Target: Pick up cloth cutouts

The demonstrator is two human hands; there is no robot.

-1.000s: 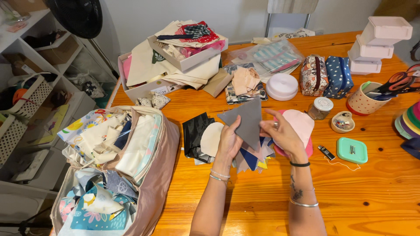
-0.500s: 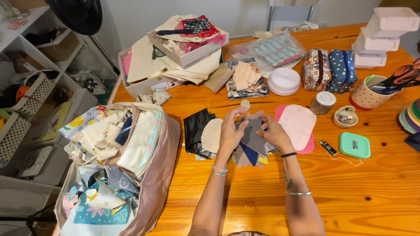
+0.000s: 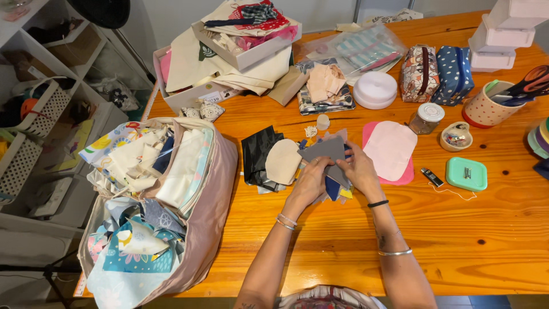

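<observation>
My left hand and my right hand both grip a grey fabric piece over a small heap of coloured fabric scraps on the wooden table. The grey piece lies low, almost flat on the heap. Just left of it sit a cream oval fabric piece and folded black fabric. To the right lies a pale oval piece on pink felt.
A large open bag stuffed with fabrics fills the table's left end. Boxes of cloth, pouches, a small jar, a green tin, a cup with scissors and white boxes stand behind.
The grey fabric piece was held up in the air and has come down onto the scrap heap. Both hands moved in together over it.
</observation>
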